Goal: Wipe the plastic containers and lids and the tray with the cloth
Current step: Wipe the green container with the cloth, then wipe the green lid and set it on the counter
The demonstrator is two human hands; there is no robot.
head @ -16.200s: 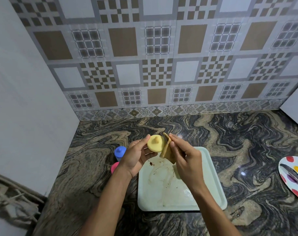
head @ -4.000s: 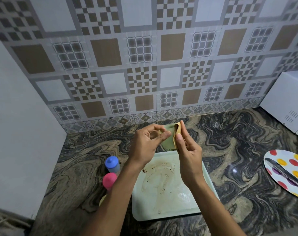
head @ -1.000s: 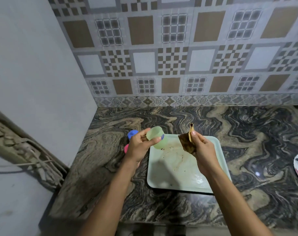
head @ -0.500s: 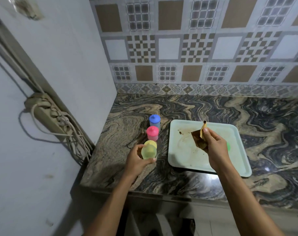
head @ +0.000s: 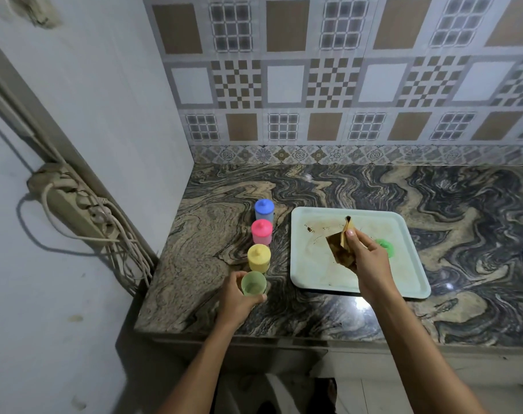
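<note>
Green container (head: 253,287): lidless, gripped in the curled fingers of the left hand (head: 238,298) near the desk (head: 329,186) front-left corner. It is placed just beside the yellow container (head: 258,257), with pink (head: 261,231) and blue (head: 264,210) ranged behind.
Cloth (head: 339,251): soiled, pinched by the right hand (head: 366,259) above the stained tray (head: 311,273).
Green lid (head: 385,245): on the tray.
Step judged: container set-down. Next: lid to be picked up and wiped.
</note>
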